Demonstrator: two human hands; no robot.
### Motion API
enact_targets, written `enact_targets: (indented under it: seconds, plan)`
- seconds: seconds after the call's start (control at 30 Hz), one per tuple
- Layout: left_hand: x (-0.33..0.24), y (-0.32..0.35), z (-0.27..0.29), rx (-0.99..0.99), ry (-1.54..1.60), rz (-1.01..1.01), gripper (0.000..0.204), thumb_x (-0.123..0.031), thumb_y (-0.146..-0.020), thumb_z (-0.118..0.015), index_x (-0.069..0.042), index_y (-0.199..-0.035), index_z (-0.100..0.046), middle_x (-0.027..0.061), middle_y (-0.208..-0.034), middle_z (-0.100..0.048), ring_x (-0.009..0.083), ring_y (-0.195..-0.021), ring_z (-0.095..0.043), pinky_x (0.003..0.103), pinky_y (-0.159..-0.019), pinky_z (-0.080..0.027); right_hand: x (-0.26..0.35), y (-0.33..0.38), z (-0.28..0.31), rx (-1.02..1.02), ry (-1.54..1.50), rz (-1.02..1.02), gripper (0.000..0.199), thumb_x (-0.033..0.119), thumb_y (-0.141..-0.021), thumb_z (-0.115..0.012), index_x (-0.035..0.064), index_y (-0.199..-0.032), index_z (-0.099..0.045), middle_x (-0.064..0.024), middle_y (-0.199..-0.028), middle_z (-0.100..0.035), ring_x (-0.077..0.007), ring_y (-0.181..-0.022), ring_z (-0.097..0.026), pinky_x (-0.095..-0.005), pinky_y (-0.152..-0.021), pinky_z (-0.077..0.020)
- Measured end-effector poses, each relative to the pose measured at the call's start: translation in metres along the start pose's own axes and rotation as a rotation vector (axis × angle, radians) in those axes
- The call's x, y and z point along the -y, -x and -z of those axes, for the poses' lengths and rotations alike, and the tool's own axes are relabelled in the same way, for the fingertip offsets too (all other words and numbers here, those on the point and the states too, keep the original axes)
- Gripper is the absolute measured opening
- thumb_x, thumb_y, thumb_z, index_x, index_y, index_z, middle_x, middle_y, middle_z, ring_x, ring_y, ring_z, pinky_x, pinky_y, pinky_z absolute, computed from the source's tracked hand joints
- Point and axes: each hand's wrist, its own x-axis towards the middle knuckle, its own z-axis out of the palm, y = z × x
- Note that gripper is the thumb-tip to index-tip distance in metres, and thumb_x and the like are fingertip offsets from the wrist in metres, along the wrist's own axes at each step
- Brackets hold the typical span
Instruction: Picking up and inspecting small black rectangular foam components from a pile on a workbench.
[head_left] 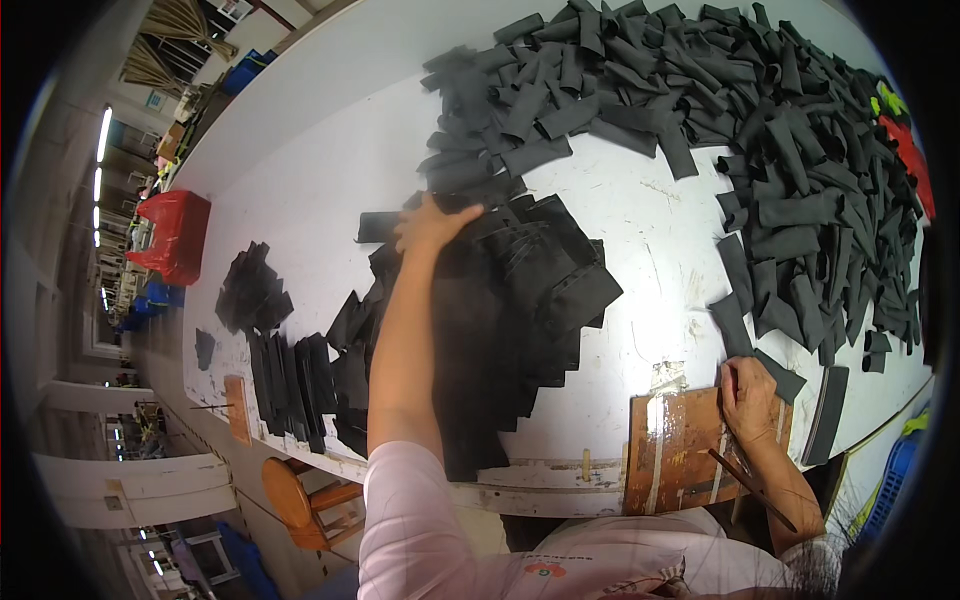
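My left arm reaches far across a broad stack of flat black fabric pieces (480,330), fanned out in overlapping layers. My left hand (435,225) lies on the far edge of this stack, thumb stretched out to the right and fingers apart. On the right, my right hand (750,395) rests with curled fingers at the upper edge of a worn brown board (675,440). A dark fabric piece (778,376) lies against those fingers; what they hold, if anything, is hidden. A thin dark stick (750,488) slants over the board beside my right forearm.
A big heap of rolled dark fabric pieces (790,200) covers the table's far and right side. Smaller black stacks (290,385) lie at the left. A red plastic bag (175,237) hangs at the left edge, a wooden stool (300,500) stands below, and a blue basket (885,490) is lower right.
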Motion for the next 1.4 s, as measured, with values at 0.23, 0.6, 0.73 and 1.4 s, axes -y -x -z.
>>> enact_targets:
  seconds: [0.23, 0.6, 0.73, 1.4]
  plan:
    - [0.007, -0.016, -0.016, -0.315, -0.104, -0.133, 0.048, -0.031, -0.070, -0.065, -0.007, -0.108, -0.047, 0.0185, -0.108, -0.047, 0.0377, -0.101, -0.045, 0.048, -0.079, -0.041, 0.000, -0.004, -0.002, -0.030, -0.013, -0.001, 0.006, 0.002, -0.072, -0.056, 0.0012, -0.075, -0.051, -0.0143, -0.066, -0.052, -0.0320, -0.060, -0.052, -0.0385, -0.055, -0.0407]
    - [0.042, 0.002, 0.014, -0.566, 0.185, -0.444, 0.030, 0.008, -0.061, -0.041, 0.004, -0.088, -0.053, 0.0266, -0.084, -0.056, 0.0400, -0.084, -0.054, 0.040, -0.075, -0.042, -0.002, -0.002, -0.002, -0.048, -0.043, -0.014, 0.005, 0.003, -0.071, -0.056, 0.0015, -0.074, -0.052, -0.0147, -0.067, -0.054, -0.0321, -0.061, -0.053, -0.0383, -0.056, -0.0415]
    - [0.031, 0.030, 0.024, -0.482, 0.207, -0.682, 0.032, 0.012, -0.062, -0.037, 0.003, -0.089, -0.052, 0.0245, -0.090, -0.054, 0.0389, -0.087, -0.051, 0.039, -0.077, -0.040, -0.003, -0.001, -0.002, -0.049, -0.033, -0.025, 0.005, 0.004, -0.072, -0.056, 0.0018, -0.074, -0.052, -0.0145, -0.067, -0.054, -0.0319, -0.061, -0.053, -0.0383, -0.055, -0.0413]
    - [-0.010, 0.070, -0.030, -0.196, -0.295, -0.867, 0.033, -0.008, -0.065, -0.060, -0.003, -0.097, -0.056, 0.0160, -0.091, -0.054, 0.0350, -0.086, -0.051, 0.039, -0.076, -0.043, -0.005, 0.000, -0.001, -0.091, -0.050, -0.016, 0.006, 0.006, -0.072, -0.056, 0.0027, -0.072, -0.052, -0.0138, -0.064, -0.053, -0.0312, -0.059, -0.053, -0.0390, -0.054, -0.0409]
